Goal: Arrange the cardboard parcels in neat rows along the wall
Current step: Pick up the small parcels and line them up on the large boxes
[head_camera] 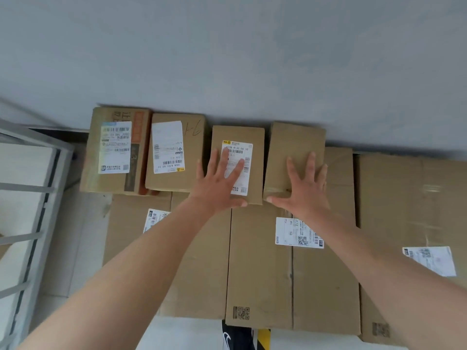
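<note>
- Four small boxes are lined up against the grey wall [227, 59], stacked on larger cartons [257, 261] below, and two of them are being squared up right now.
- The left hand [218, 184] is laid flat on the labelled box [237, 162], at about 12 o'clock from the viewer; the fingers [236, 170] are spread wide across its white shipping label [237, 168], with the thumb at the near edge.
- The right hand [304, 185] is pressed flat on the plain box [295, 157], at about 1 o'clock, palm down and fingers splayed.
- Nothing is gripped by either hand: both are fully open and only resting on the box tops.
- The plain box is seen slightly skewed, its far end tipped toward 1 o'clock, with a narrow wedge of gap beside the labelled box.
- To do this well, the plain box should probably be twisted under the flat palm until its long sides run parallel with its neighbour, then slid toward 9 o'clock to close the gap.
- Both boxes are best pushed toward 12 o'clock until the wall is met, so the near edges line up with the two boxes [149, 150] at 10 o'clock.
- Downward pressure is best kept light, so that the boxes slide rather than drag the cartons underneath.
</note>
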Motion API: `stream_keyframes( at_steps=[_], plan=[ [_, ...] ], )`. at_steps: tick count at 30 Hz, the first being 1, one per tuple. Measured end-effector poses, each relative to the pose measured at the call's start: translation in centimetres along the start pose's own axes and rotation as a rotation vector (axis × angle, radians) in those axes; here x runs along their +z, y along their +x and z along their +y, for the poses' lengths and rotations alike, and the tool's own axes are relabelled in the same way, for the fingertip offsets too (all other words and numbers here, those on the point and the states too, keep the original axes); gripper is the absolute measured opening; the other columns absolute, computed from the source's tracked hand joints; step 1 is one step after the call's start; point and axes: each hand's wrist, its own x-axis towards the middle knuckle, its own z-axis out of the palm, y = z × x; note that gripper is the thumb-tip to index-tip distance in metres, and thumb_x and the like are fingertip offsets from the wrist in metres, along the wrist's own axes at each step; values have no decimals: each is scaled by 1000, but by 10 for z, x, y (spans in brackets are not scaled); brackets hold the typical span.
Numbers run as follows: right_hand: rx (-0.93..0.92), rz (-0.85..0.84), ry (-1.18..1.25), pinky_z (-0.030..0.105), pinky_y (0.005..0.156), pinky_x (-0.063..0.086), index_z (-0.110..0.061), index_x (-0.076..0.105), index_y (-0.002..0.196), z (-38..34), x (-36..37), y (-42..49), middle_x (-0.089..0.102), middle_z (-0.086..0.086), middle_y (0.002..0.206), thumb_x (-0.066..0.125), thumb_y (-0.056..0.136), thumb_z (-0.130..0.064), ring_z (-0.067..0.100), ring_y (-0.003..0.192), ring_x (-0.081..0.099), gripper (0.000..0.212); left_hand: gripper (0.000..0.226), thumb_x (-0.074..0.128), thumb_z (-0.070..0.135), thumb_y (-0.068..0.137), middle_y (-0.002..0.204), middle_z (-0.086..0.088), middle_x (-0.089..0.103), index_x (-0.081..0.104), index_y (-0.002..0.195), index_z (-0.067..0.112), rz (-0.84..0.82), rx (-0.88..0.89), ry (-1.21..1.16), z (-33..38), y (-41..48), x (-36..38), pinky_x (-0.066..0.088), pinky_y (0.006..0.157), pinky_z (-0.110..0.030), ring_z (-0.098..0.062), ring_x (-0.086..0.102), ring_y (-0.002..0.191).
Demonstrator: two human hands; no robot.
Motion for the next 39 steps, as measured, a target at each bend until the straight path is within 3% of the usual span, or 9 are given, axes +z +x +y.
stream_keyframes(
  at_steps=[3, 11, 15, 19, 23, 28, 32, 39],
  plan=[
    [-114, -29, -27, 62, 115, 15, -43, -5, 152, 1, -1, 1, -35, -1, 155, 68, 75, -65, 46, 140, -26, 108, 110, 45, 82, 77, 156, -11, -32, -21, 150, 33, 0, -36, -37, -13, 5, -4, -9, 114, -60, -34, -29, 142],
    [-234, -86, -9, 62, 112, 22, -40, 0, 154, 10, -13, 1, -31, -9, 156, 64, 87, -48, 41, 139, -32, 94, 109, 57, 66, 82, 155, -11, -33, -20, 151, 32, -94, -110, -131, -7, 7, -23, -5, 115, -61, -33, -30, 142],
    [-252, 6, 105, 53, 112, 27, -30, 0, 156, 20, -28, -10, -21, -4, 161, 54, 95, -44, 35, 146, -17, 82, 99, 59, 53, 85, 160, -11, -22, -10, 152, 33, -70, -83, -129, 34, -2, -47, 0, 117, -60, -30, -24, 145],
    [-213, 112, 176, 47, 112, 32, -26, -3, 156, 54, -47, -39, -17, -1, 162, 39, 101, -26, 31, 148, -11, 69, 84, 52, 49, 91, 163, -11, -5, 1, 155, 29, 10, -6, -169, 103, -7, -74, 3, 117, -58, -28, -11, 148],
    [-146, 160, 187, 45, 112, 29, -25, -1, 156, 152, -70, -90, -14, -2, 163, 38, 97, -20, 27, 149, -10, 71, 83, 50, 46, 92, 163, -12, 0, -2, 155, 28, 3, 47, -179, 209, -7, -94, 7, 117, -58, -29, -4, 149],
    [71, 185, 111, 45, 120, 11, -19, -3, 156, 338, -92, -180, -11, 8, 163, 31, 100, -22, 32, 148, -13, 65, 82, 50, 45, 92, 163, -10, 3, 0, 155, 28, 19, 195, -141, 388, -9, -112, 8, 116, -58, -27, -2, 149],
    [253, 238, 151, 51, 118, 17, -19, 5, 156, 483, -99, -276, -3, 9, 164, 36, 99, -21, 33, 149, -7, 65, 80, 45, 50, 94, 163, -11, 2, -2, 155, 28, -5, 347, -127, 546, -23, -117, 6, 115, -59, -28, -3, 149],
    [489, 267, 199, 49, 119, 14, -22, 5, 156, 701, -83, -437, -4, 8, 164, 40, 99, -29, 33, 149, -6, 67, 79, 43, 52, 95, 163, -11, 1, -3, 155, 29, -89, 568, -11, 829, -72, -98, 8, 115, -59, -27, -3, 149]
  ],
)
